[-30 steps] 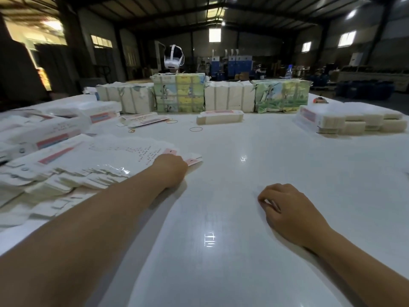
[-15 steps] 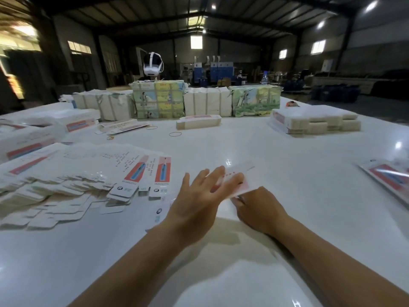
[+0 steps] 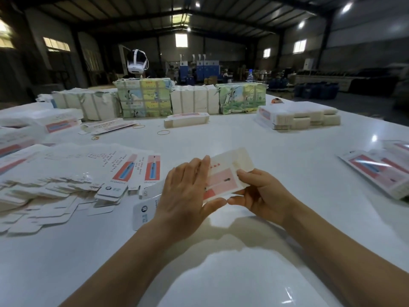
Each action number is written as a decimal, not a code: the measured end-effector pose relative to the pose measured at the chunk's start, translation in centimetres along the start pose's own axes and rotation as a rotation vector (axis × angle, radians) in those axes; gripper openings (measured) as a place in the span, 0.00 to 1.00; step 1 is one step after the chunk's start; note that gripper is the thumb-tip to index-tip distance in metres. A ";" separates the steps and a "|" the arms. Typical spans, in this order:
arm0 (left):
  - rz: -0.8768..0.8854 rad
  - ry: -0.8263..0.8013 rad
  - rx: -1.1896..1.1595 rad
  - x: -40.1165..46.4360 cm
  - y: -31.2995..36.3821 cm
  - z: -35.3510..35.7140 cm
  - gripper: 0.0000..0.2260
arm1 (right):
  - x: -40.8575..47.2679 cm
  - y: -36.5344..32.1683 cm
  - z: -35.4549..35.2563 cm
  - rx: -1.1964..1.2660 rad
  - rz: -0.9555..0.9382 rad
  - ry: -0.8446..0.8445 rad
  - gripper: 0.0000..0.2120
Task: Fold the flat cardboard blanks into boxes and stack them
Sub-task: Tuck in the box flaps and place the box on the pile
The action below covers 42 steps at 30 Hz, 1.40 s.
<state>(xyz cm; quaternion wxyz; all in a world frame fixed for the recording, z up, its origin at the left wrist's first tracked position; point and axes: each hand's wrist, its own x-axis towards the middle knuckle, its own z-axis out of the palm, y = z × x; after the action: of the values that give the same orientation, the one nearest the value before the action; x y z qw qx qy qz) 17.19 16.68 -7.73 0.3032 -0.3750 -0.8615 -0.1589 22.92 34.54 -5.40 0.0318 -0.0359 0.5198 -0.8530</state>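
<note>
One flat cardboard blank [image 3: 225, 173] is held above the white table [image 3: 243, 273] between both hands. The right hand [image 3: 263, 196] pinches its near right edge, thumb beneath and a finger curled over the printed face; the left hand [image 3: 188, 196] lies against its left side with fingers straight and the thumb under the near edge, pressing rather than gripping. The blank looks thin, light and springy: stiff enough to hold its plane, likely to bend only along its creases, and its glossy print may slip under a loose pinch. The safest holds are judged to be the long edges beside a crease, not the small end flaps, which would crumple. Left of the held blank lies a fanned pile of loose blanks [image 3: 66, 173], too overlapped to count. Beyond the held blank stand four wrapped bundles [image 3: 194, 101] in a row, two plain and two with coloured pictures, with one small stack [image 3: 187, 119] in front of them. Beyond and to the right sits one white stack [image 3: 298, 117]; far right lies a group of finished flat packs [image 3: 380, 169], their number unclear. At least three rubber bands [image 3: 163, 132] lie beyond the held blank.
</note>
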 end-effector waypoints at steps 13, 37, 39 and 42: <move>0.177 -0.029 0.151 0.0 -0.2 -1.2 0.38 | -0.1 0.7 -0.1 -0.420 -0.049 0.039 0.11; -0.206 -0.169 -0.205 -0.1 -1.5 -2.3 0.29 | -0.4 1.2 0.1 -0.765 -0.591 0.647 0.06; -0.225 -0.164 -0.198 0.0 -1.4 -2.3 0.32 | -0.5 2.0 0.6 -1.038 -0.738 0.609 0.07; -0.236 -0.130 -0.179 0.0 -1.2 -2.4 0.34 | -0.4 2.8 1.0 -1.165 -0.752 0.609 0.10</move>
<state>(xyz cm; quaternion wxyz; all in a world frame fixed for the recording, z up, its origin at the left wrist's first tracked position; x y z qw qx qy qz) 17.27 14.72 -5.98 0.1913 -0.3061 -0.8998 -0.2449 23.49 32.46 -7.42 -0.4305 0.0154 0.8249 -0.3660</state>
